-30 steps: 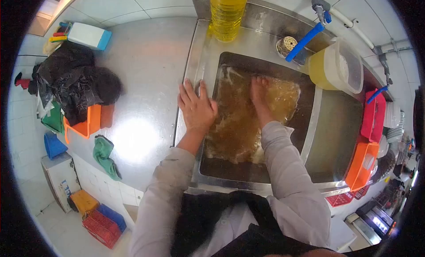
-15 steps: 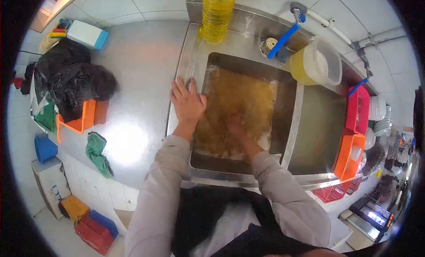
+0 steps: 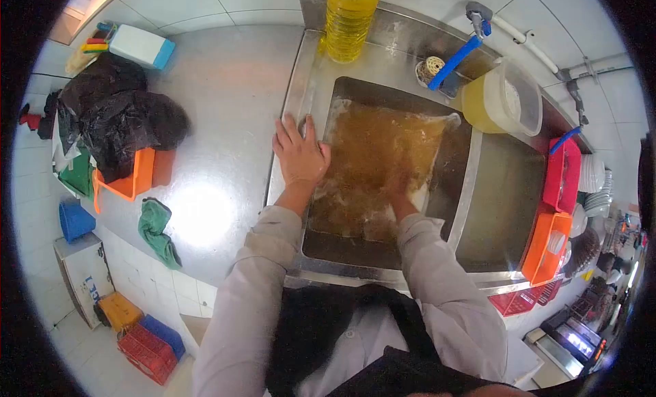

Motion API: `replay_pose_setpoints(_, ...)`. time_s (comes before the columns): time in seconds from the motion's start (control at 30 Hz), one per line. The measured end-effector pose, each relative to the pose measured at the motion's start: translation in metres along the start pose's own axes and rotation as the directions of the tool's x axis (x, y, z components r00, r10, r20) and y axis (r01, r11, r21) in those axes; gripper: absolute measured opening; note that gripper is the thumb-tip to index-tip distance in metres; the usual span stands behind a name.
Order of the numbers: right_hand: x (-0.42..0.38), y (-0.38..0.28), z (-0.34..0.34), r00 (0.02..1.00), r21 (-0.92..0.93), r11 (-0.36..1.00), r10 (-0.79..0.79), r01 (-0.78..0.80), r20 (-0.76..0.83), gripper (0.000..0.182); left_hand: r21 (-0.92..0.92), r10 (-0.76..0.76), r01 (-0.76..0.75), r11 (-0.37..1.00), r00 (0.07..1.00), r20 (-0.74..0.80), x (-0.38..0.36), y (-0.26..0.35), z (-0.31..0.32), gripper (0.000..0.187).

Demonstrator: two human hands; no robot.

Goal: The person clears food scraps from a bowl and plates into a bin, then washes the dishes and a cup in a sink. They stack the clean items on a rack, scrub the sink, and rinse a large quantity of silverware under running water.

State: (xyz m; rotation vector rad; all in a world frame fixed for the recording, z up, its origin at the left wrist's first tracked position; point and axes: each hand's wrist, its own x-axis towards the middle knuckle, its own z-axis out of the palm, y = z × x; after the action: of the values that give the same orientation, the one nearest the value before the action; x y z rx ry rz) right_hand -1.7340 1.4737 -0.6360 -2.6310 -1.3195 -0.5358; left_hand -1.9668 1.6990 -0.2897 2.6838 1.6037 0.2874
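Note:
My left hand (image 3: 302,156) rests flat on the steel left rim of the sink (image 3: 277,182), its fingers spread and holding nothing. My right hand (image 3: 402,190) is down in the brown, murky water of the left basin; its fingers are hidden, and I cannot tell whether they grip anything. Around it a yellowish-brown, roughly rectangular sheet-like thing (image 3: 383,141) shows through the water, with pale edges and a whitish upper right corner. Bits of foam float along its borders.
Behind the basin stand a yellow liquid bottle (image 3: 350,28), a blue-handled tap (image 3: 454,61) and a clear tub (image 3: 502,100). Greyish water fills the right basin (image 3: 506,199). Red (image 3: 564,175) and orange baskets (image 3: 547,247) line its right side. A green cloth (image 3: 157,229) and black plastic bag (image 3: 113,117) lie left.
My right hand has moved right and slightly nearer to me under the water. The sheet-like thing has shifted, its upper right corner now reaching farther right. My left hand stays on the rim.

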Motion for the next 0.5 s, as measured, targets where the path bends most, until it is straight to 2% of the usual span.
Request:
replay_pose_setpoints(0.03, 0.009, -0.032, -0.042, 0.902, 0.278, 0.921, 0.144, -0.272, 0.407, 0.042, -0.001, -0.002, 0.002, 1.000, 1.000, -0.006, 0.000, 0.001, 0.001, 0.058)
replay_pose_setpoints(0.07, 0.039, -0.058, -0.086, 0.639, 0.386, 0.710, 0.118, -0.590, 0.760, 0.045, -0.007, -0.001, 0.001, 1.000, 1.000, -0.007, 0.000, 0.001, 0.001, 0.058)
replay_pose_setpoints(0.1, 0.032, -0.076, -0.109, 0.642, 0.383, 0.713, 0.123, -0.588, 0.757, 0.045, -0.004, -0.002, 0.002, 1.000, 1.000, 0.002, 0.000, 0.001, 0.001, 0.059)
replay_pose_setpoints(0.17, 0.001, -0.100, -0.148, 0.783, 0.365, 0.916, -0.101, -0.167, 0.613, 0.043, -0.008, 0.000, 0.000, 1.000, 1.000, 0.011, 0.000, 0.001, 0.001, 0.059)
replay_pose_setpoints(0.2, -0.004, -0.108, -0.161, 0.805, 0.318, 0.946, -0.235, 0.061, 0.544, 0.042, 0.004, -0.003, 0.003, 1.000, 1.000, 0.003, 0.000, 0.002, 0.002, 0.059)
replay_pose_setpoints(0.23, -0.003, -0.114, -0.171, 0.808, 0.314, 0.947, -0.231, 0.060, 0.543, 0.042, 0.017, -0.005, 0.005, 1.000, 1.000, -0.004, 0.000, 0.002, 0.002, 0.060)
replay_pose_setpoints(0.3, 0.005, -0.122, -0.190, 0.698, 0.505, 0.859, -0.310, -0.086, 0.646, 0.035, 0.020, -0.004, 0.004, 1.000, 1.000, -0.003, 0.000, 0.002, 0.000, 0.060)
replay_pose_setpoints(0.33, 0.014, -0.119, -0.198, 0.703, 0.505, 0.859, -0.308, -0.084, 0.641, 0.035, 0.024, -0.009, 0.009, 1.000, 1.000, 0.004, 0.000, 0.002, 0.000, 0.060)
replay_pose_setpoints(0.4, 0.038, -0.099, -0.216, 0.683, 0.376, 0.868, -0.490, 0.325, 0.542, 0.028, 0.014, -0.007, 0.007, 1.000, 1.000, -0.016, 0.000, 0.000, 0.004, 0.060)
replay_pose_setpoints(0.43, 0.053, -0.086, -0.225, 0.685, 0.364, 0.874, -0.481, 0.322, 0.547, 0.028, 0.005, -0.005, 0.005, 1.000, 0.999, -0.031, -0.001, 0.000, 0.006, 0.060)
replay_pose_setpoints(0.47, 0.072, -0.072, -0.232, 0.693, 0.547, 0.835, -0.424, 0.051, 0.583, 0.025, -0.007, 0.000, 0.000, 1.000, 0.999, -0.033, -0.002, 0.001, 0.005, 0.060)
replay_pose_setpoints(0.5, 0.093, -0.059, -0.242, 0.686, 0.673, 0.706, -0.378, -0.222, 0.623, 0.024, 0.008, -0.004, 0.004, 1.000, 1.000, -0.024, -0.001, 0.001, 0.004, 0.060)
